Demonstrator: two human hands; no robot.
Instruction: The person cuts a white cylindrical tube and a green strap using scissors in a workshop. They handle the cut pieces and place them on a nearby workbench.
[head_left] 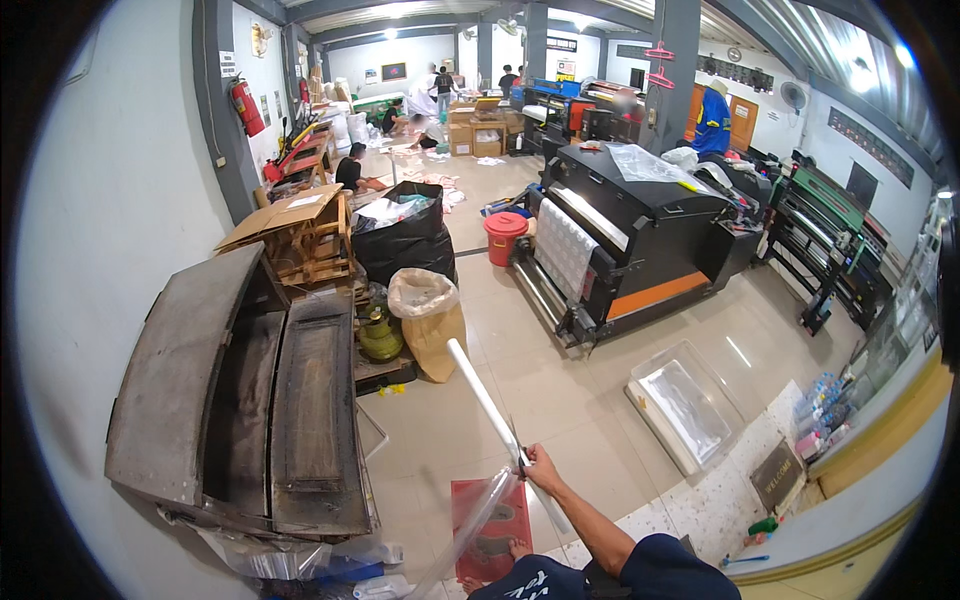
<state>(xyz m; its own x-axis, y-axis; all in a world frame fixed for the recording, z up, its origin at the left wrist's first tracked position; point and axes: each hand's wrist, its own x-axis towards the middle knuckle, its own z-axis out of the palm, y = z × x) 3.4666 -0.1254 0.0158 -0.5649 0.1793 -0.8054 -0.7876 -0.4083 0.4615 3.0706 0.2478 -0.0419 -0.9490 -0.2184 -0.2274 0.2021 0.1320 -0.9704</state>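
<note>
My right hand [541, 468] is closed around a long white tube [482, 395], which slants from the paper sack down toward my legs. At the fingers is a slim dark tool [519, 455] that looks like scissors, partly hidden by the hand. A strip of clear plastic film [470, 530] hangs beside the tube, its upper end close to my fingers. Below lies a red mat [482, 500] with dark footprint shapes, with my bare feet at it. My left hand is out of view.
On the left stands a grey metal box [185, 380] with an open lid. Behind it are a brown sack [440, 330], a green gas cylinder [379, 335] and a black bag [405, 250]. A large black printer [630, 230] and a clear tray [685, 405] occupy the right. People sit farther back.
</note>
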